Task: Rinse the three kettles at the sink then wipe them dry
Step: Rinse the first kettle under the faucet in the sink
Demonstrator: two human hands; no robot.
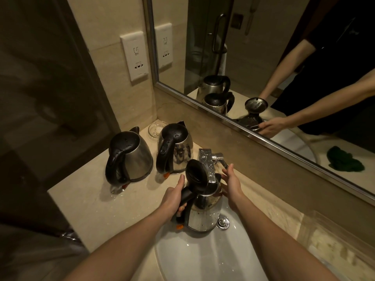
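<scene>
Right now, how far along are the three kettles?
The far-left kettle and the middle kettle stand on the counter with drops on their lids: seemingly rinsed, not wiped. The third kettle, lid open, sits under the tap over the sink, left hand gripping its handle, right hand at the tap's lever. Left: finish this rinse, dry all three.

The handle of the open kettle (pixel 205 211) is largely covered by the left grip (pixel 174 197), and the outlet of the tap (pixel 207 161) is hidden behind the raised lid (pixel 195 177), so whether water runs cannot be told. The sink (pixel 203 260) is cut off by the lower edge. A glass dish (pixel 155 128) is partly hidden behind the middle kettle (pixel 178 147). The lettering on the socket plate (pixel 135 57) is too small to be read.
</scene>
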